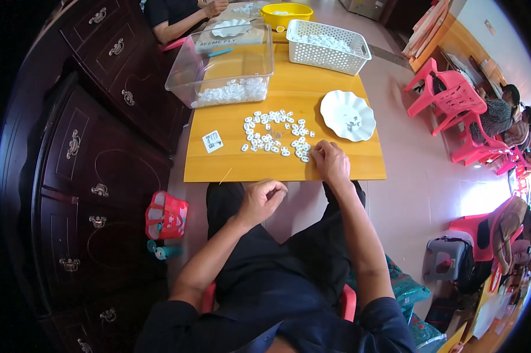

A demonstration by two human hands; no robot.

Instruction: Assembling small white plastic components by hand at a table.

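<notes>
Many small white oval pieces with dark dots (257,141) lie loosely in a rough ring on the yellow wooden table (218,167). My right hand (332,162) is at the right end of this group, its fingers curled together against the pieces; what they hold, if anything, is hidden. Just off the table's near edge, above my lap, my left hand (262,201) is closed with thumb and fingertips pressed together. Anything in that pinch is too small to name. A white scalloped plate (336,112) with a few small grey bits stands beyond my right hand.
A clear plastic bin (218,76) of white pieces stands at the back left, a white perforated basket (330,62) at the back right. A square label card (212,141) lies left. Across the table sits another person (180,23) near a yellow basin (286,15). Dark cabinets (95,176) line the left.
</notes>
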